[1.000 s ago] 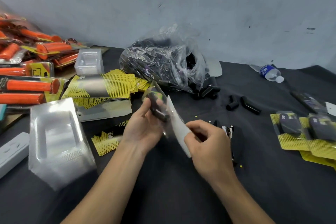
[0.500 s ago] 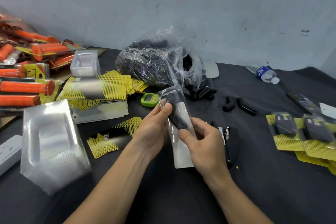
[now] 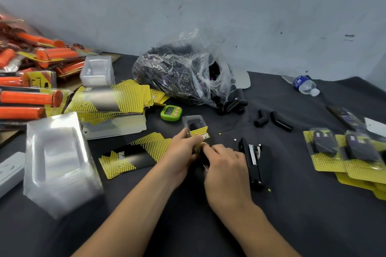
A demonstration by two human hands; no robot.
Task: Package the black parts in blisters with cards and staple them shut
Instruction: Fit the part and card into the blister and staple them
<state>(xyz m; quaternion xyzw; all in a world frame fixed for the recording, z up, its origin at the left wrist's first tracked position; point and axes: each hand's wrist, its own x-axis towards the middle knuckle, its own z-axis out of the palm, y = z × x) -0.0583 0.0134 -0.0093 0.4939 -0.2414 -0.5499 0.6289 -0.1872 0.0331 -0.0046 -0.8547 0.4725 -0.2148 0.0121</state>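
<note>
**Carded blister held over the table, print mostly unreadable**

Head view: The cards carry a logo in block letters, but it is too blurred to read, both on the loose card and on the card stack. A pack of orange grips at far left shows large dark lettering that is cut off. The water bottle has a blue label with illegible print.

The blister sits at centre, just above the dark table, with a black part in its pocket and a yellow dotted card below that. The left hand grips its left edge with curled fingers. The right hand curls round its lower end, which it hides.

The stapler lies just beside the right hand. A green timer sits behind the blister, then a plastic bag of black parts, with loose parts to the right. Finished packs lie at the right edge and stacked empty blisters at the left.
</note>
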